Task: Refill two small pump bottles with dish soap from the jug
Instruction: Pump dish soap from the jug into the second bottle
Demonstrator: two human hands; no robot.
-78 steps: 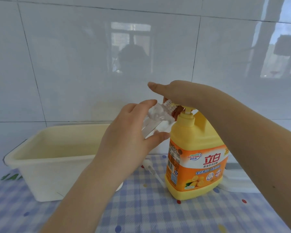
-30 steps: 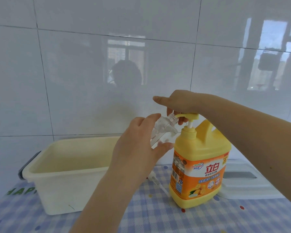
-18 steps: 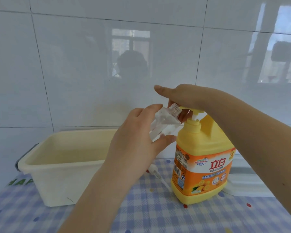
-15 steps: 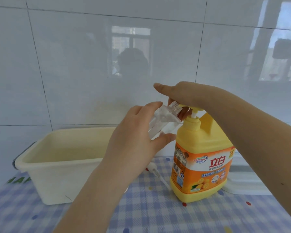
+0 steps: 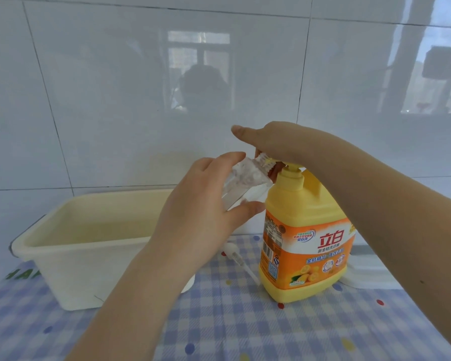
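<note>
Jug (image 5: 306, 238) label, orange band: large white characters "立白"; smaller lines of print beneath, too small to read; barcode on left edge. Tablecloth (image 5: 245, 321) at far left: green letters, partly hidden, "HA" legible.

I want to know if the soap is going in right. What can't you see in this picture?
All in the head view:
- The yellow pump spout of the orange-and-yellow soap jug: mostly covered by the right hand.
- The soap level in the small clear plastic bottle: the left hand wraps it.
- The loose white pump with its tube: partly behind the left hand and jug.
- The white lid: behind the right forearm.
</note>
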